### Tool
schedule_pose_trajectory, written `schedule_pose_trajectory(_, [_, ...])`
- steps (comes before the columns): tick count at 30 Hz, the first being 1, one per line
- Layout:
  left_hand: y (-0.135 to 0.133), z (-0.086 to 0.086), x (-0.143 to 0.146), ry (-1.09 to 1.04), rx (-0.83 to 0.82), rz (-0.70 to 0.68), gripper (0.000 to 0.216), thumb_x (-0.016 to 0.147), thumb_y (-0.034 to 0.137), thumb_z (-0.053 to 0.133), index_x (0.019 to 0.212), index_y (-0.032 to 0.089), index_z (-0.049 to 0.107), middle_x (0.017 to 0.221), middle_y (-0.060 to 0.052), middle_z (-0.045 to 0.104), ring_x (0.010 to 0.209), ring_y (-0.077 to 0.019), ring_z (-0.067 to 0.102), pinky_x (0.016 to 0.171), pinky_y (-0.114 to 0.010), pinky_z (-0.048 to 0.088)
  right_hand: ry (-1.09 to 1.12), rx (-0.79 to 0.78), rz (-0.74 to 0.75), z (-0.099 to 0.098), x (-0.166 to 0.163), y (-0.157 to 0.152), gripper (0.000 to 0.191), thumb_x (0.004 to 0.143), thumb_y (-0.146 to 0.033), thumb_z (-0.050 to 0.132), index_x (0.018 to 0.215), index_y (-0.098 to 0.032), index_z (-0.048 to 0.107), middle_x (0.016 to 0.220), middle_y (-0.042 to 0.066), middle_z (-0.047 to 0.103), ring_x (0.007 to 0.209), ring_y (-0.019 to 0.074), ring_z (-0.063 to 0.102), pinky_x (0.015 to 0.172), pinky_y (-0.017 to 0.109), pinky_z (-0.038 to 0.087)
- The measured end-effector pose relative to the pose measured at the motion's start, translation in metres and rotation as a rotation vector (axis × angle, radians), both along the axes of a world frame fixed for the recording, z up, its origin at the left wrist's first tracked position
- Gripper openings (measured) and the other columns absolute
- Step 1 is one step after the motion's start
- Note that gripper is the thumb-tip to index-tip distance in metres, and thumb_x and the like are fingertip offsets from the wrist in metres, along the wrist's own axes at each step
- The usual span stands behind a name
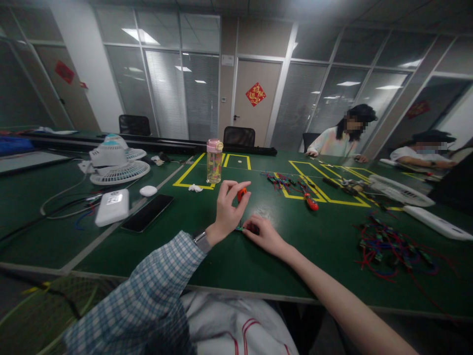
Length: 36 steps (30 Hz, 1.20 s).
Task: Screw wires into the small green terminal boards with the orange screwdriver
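Note:
My left hand (pixel 229 209), raised over the table, has its fingers curled round an orange-and-black handle (pixel 242 194), which looks like a screwdriver held upright. Its lower part is hidden behind the hand. Just below, a small green circuit board (pixel 239 229) lies on the green tabletop. The fingers of my right hand (pixel 263 233) are closed at the board's right edge, resting low on the table and covering part of it.
Wired boards (pixel 393 244) lie tangled at right; more wired boards (pixel 281 182) lie beyond my hands near a red-handled screwdriver (pixel 311 202). A bottle (pixel 214 162), phone (pixel 148 213), power bank (pixel 113 207) and white fan (pixel 118 165) stand left. Two people sit across at right.

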<state>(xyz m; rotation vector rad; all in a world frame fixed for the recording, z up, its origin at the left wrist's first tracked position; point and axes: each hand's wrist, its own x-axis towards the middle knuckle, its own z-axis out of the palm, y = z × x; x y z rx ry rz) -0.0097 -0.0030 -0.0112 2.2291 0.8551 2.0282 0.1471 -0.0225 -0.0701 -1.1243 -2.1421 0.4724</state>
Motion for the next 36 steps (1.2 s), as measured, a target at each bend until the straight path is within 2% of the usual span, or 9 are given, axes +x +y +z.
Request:
schedule_pose_trajectory(6, [0.0003, -0.0006, -0.001, 0.007, 0.001, -0.052, 0.032, 0.097, 0.021, 0.036, 0.12, 0.019, 0.057, 0.1, -0.006, 0.057, 0.094, -0.0163, 0.054, 0.083, -0.031, 0.046, -0.003, 0.012, 0.005, 0.0012, -0.0001, -0.0001, 0.002, 0.08, -0.014, 0.061, 0.081, -0.016, 0.061, 0.074, 0.0, 0.053, 0.064, 0.0122, 0.05, 0.06, 0.024, 0.04])
schedule_pose_trajectory(13, [0.0002, 0.0, 0.0002, -0.02, -0.005, 0.018, 0.022, 0.092, 0.026, 0.051, 0.11, 0.02, 0.062, 0.093, -0.004, 0.053, 0.089, -0.0158, 0.053, 0.082, -0.03, 0.046, 0.0, 0.015, 0.006, -0.0005, 0.0005, 0.0005, 0.003, 0.08, -0.013, 0.061, 0.083, -0.015, 0.062, 0.074, 0.0, 0.054, 0.064, 0.012, 0.05, 0.06, 0.024, 0.04])
schedule_pose_trajectory(18, [-0.0007, 0.0013, -0.0005, 0.001, -0.006, -0.068, 0.028, 0.096, 0.022, 0.039, 0.116, 0.019, 0.058, 0.103, -0.007, 0.057, 0.097, -0.0165, 0.054, 0.086, -0.032, 0.046, 0.001, 0.013, 0.005, -0.0023, 0.0011, 0.0012, 0.004, 0.081, -0.014, 0.061, 0.083, -0.016, 0.062, 0.076, 0.0, 0.054, 0.064, 0.0121, 0.051, 0.06, 0.024, 0.041])
schedule_pose_trajectory(20, [-0.0002, 0.0014, -0.0004, -0.003, -0.009, -0.069, 0.029, 0.096, 0.021, 0.038, 0.118, 0.019, 0.057, 0.101, -0.006, 0.059, 0.095, -0.016, 0.055, 0.085, -0.032, 0.046, 0.0, 0.015, 0.008, -0.0033, 0.0015, 0.0017, 0.003, 0.081, -0.014, 0.06, 0.083, -0.016, 0.062, 0.076, 0.0, 0.054, 0.065, 0.0122, 0.051, 0.06, 0.024, 0.041])
schedule_pose_trajectory(26, [0.0004, 0.0015, -0.0002, -0.024, 0.002, 0.016, 0.022, 0.091, 0.027, 0.053, 0.11, 0.02, 0.063, 0.091, -0.004, 0.052, 0.087, -0.0152, 0.053, 0.081, -0.03, 0.047, -0.006, 0.021, -0.001, -0.0036, 0.0015, 0.0021, 0.005, 0.08, -0.014, 0.06, 0.083, -0.016, 0.062, 0.076, 0.0, 0.055, 0.065, 0.0124, 0.051, 0.061, 0.024, 0.041])
schedule_pose_trajectory(32, [-0.0004, 0.0015, -0.0016, 0.009, -0.033, -0.083, 0.032, 0.097, 0.02, 0.035, 0.123, 0.02, 0.055, 0.104, -0.007, 0.058, 0.097, -0.0161, 0.055, 0.086, -0.032, 0.046, -0.007, 0.005, 0.009, -0.0004, 0.0009, 0.0008, 0.004, 0.081, -0.014, 0.06, 0.083, -0.016, 0.062, 0.075, 0.0, 0.054, 0.064, 0.0122, 0.05, 0.06, 0.024, 0.041])
schedule_pose_trajectory(36, [0.001, 0.0012, -0.0001, -0.02, -0.02, -0.012, 0.024, 0.092, 0.025, 0.05, 0.113, 0.02, 0.061, 0.094, -0.004, 0.054, 0.089, -0.0155, 0.054, 0.082, -0.031, 0.047, -0.001, 0.005, 0.006, -0.0004, 0.001, 0.0006, 0.005, 0.08, -0.013, 0.06, 0.083, -0.016, 0.062, 0.075, 0.0, 0.055, 0.065, 0.0124, 0.051, 0.061, 0.024, 0.041])
